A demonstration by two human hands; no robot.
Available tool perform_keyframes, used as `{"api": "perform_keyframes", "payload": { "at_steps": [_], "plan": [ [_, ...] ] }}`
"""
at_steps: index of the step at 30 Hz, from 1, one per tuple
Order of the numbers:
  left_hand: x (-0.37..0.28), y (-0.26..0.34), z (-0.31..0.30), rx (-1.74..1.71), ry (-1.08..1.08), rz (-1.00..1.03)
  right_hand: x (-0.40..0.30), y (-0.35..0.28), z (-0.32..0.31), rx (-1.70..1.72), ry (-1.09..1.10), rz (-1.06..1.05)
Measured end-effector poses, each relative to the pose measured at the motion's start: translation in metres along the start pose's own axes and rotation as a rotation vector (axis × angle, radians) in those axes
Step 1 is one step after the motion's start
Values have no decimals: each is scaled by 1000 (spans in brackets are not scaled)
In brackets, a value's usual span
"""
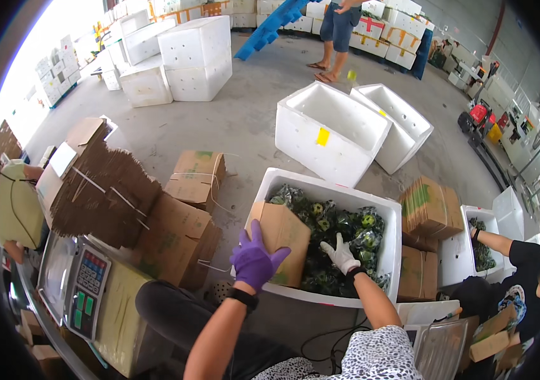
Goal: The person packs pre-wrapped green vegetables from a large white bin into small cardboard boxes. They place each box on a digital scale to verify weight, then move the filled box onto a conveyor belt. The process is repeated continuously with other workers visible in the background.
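My left hand point(258, 256), in a purple glove, grips the near end of a cardboard box point(284, 232), thumb and fingers spread over it. The box sits tilted inside the left part of a white foam crate point(393, 247). Dark green produce in clear plastic bags point(367, 221) fills the crate beside it; its exact kind is hard to tell. My right hand point(341, 254), in a white glove, reaches in among the bags right of the box. Its fingers are apart and no item shows in them. Which way the box's opening faces cannot be told.
Behind stand two open foam crates point(331, 128). Tied cardboard bundles point(179, 232) are at left, near a digital scale point(87, 289); more bundles point(431, 209) stand at right. A co-worker point(521, 270) reaches into another crate. Cables point(336, 342) lie near my legs. Another person point(338, 33) stands far back.
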State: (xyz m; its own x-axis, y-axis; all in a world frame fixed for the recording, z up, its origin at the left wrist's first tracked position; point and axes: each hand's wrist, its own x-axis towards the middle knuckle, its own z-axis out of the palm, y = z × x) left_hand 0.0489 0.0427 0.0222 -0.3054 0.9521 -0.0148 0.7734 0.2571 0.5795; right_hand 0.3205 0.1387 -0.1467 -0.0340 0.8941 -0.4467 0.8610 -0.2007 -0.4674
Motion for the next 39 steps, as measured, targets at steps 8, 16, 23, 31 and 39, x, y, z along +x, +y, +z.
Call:
{"api": "perform_keyframes", "payload": {
  "at_steps": [8, 16, 23, 31, 39],
  "plan": [
    [0, -11, 16, 27, -51, -96, 16, -1, -7, 167, -253, -91],
    [5, -34, 16, -162, -33, -32, 13, -7, 0, 110, -193, 74],
    [6, -32, 19, -168, -13, -8, 32, -2, 14, 94, -125, 160],
    [7, -27, 7, -184, -111, -106, 13, -27, 5, 310, -222, 60],
    [6, -28, 12, -155, -86, -128, 13, -26, -16, 476, -399, -200]
  ]
}}
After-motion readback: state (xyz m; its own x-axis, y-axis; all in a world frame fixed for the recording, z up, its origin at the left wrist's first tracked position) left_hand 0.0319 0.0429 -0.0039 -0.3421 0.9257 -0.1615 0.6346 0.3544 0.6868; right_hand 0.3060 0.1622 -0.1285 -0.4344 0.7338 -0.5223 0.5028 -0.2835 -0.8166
